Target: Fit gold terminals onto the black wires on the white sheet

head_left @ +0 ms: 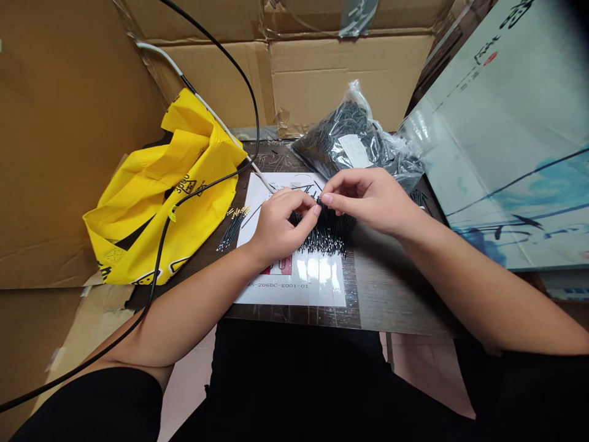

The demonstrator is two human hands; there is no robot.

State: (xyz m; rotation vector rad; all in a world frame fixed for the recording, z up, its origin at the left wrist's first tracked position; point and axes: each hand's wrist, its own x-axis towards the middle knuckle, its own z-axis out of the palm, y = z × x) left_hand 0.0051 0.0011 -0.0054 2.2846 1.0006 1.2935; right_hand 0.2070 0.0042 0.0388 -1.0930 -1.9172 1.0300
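My left hand (284,222) is closed in a pinch, thumb against forefinger. Opposite it, my right hand (368,199) pinches too, its fingertips almost meeting the left ones. Between both sets of fingertips shows a small black piece (319,201), too small to name exactly. Just below the hands lies a pile of thin black wires (324,238) with shiny silver ends, partly hidden by my fingers. The wires rest on a printed white sheet (317,288) on the dark table. Left of my left hand is a smaller bunch of black wires with gold-coloured tips (234,226).
A clear plastic bag of short black pieces (335,132) stands behind my hands. A yellow bag (202,209) lies at the left, crossed by a black cable (161,245). Cardboard (350,80) walls the back; a pale printed panel (515,153) leans at the right.
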